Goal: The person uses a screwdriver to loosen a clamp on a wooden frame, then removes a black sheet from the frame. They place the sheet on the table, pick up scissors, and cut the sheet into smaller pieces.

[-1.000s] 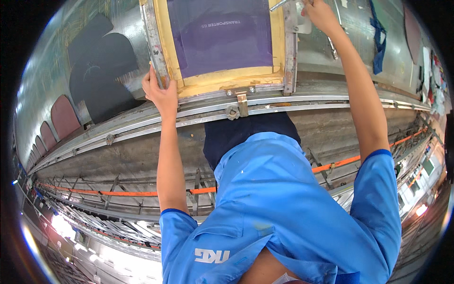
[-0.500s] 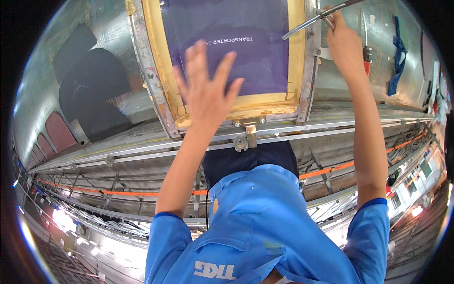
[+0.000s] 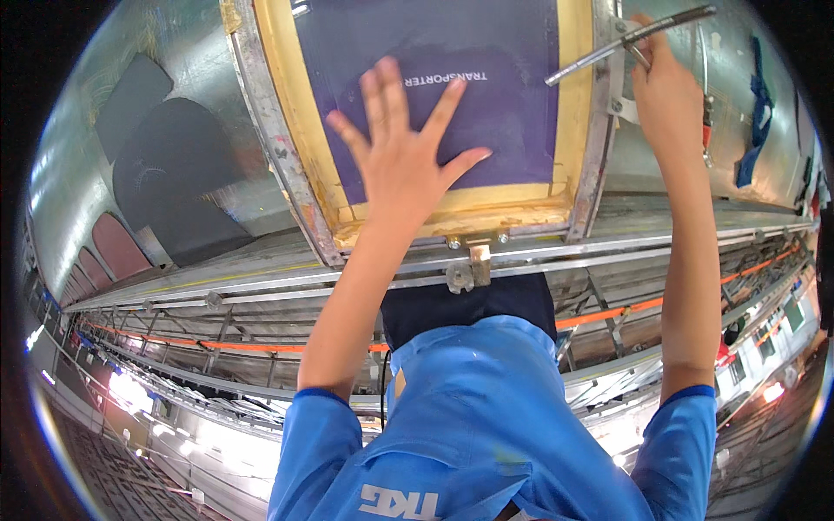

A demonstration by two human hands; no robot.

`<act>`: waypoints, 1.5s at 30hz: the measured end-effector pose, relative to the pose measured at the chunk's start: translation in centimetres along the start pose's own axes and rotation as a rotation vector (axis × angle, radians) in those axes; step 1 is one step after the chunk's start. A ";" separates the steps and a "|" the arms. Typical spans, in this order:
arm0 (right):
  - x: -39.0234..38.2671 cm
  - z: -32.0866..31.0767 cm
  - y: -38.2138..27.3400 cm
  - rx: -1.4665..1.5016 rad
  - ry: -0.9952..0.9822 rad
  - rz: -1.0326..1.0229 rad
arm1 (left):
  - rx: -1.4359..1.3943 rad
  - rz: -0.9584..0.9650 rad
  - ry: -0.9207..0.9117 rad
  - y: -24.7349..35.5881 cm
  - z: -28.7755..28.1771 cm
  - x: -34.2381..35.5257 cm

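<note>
A screen-printing frame (image 3: 258, 95) with metal sides lies on the table in front of me, its purple mesh (image 3: 512, 130) edged with yellowish tape. White lettering shows on the mesh. My left hand (image 3: 402, 156) is spread open over the near left part of the mesh, with nothing in it. Whether its palm presses on the mesh, I cannot tell. To the right of the frame, my right hand (image 3: 665, 82) is closed round the short stem of a T-shaped metal tool (image 3: 599, 62). The tool's long bar slants across the frame's right side, raised at an angle.
Dark grey rounded pieces (image 3: 174, 165) lie on the metal table at left, with smaller dull-red pieces (image 3: 126, 239) nearer. A dark blue cloth strip (image 3: 757, 122) and a red-handled item (image 3: 706, 135) are at right. A metal rail (image 3: 556, 252) with a clamp (image 3: 473, 260) runs along the near edge.
The whole view has shifted, so the frame and both arms appear further right and slightly lower. My left hand's fingers are spread wider. My right hand still holds the metal tool.
</note>
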State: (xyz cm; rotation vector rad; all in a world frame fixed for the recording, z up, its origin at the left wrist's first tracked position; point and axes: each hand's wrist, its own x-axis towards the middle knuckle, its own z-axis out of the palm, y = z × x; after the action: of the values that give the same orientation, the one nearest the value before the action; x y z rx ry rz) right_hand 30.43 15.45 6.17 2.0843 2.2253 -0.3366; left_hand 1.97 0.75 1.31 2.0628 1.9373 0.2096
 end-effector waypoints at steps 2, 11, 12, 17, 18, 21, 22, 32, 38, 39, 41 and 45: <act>-0.5 0.1 -0.2 0.022 0.007 0.020 | 0.030 -0.037 0.008 -1.2 0.0 -0.8; -0.8 0.2 0.0 -0.035 0.024 0.041 | 0.058 -0.064 -0.062 -1.6 -0.1 -1.5; -0.7 0.1 -0.1 -0.046 0.011 0.051 | 0.056 -0.065 -0.067 -1.6 -0.1 -1.5; -0.7 0.5 0.1 -0.032 0.033 0.054 | 0.089 -0.048 -0.067 -1.8 0.0 -1.5; -0.9 0.3 -0.2 -0.034 0.029 0.063 | 0.085 -0.045 -0.069 -1.8 0.0 -1.6; -0.8 0.0 -0.8 -0.039 0.033 0.102 | 0.082 -0.030 -0.068 -1.9 0.0 -1.7; -0.9 -0.1 -0.9 -0.041 0.035 0.116 | 0.089 -0.024 -0.064 -1.9 0.1 -1.6; -1.3 0.2 -0.8 0.003 0.079 0.003 | 0.071 -0.030 -0.093 -1.8 0.0 -1.7; -1.4 0.0 -0.9 -0.005 0.045 0.069 | 0.074 0.012 -0.048 -1.4 -0.2 -1.0; -1.3 -0.1 -1.0 -0.003 0.039 0.071 | 0.055 0.035 -0.006 -1.2 0.0 -0.6; -1.5 0.0 -0.7 -0.001 0.046 0.071 | 0.043 0.079 0.006 -0.4 0.5 0.2; -1.2 0.4 -0.6 -0.018 0.069 0.112 | 0.089 0.116 -0.054 1.6 1.5 1.6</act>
State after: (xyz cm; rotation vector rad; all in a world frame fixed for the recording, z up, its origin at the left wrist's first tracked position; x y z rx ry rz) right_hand 29.91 14.17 6.11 2.2328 2.1276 -0.2389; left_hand 4.10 2.13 0.26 2.2164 1.8283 0.0940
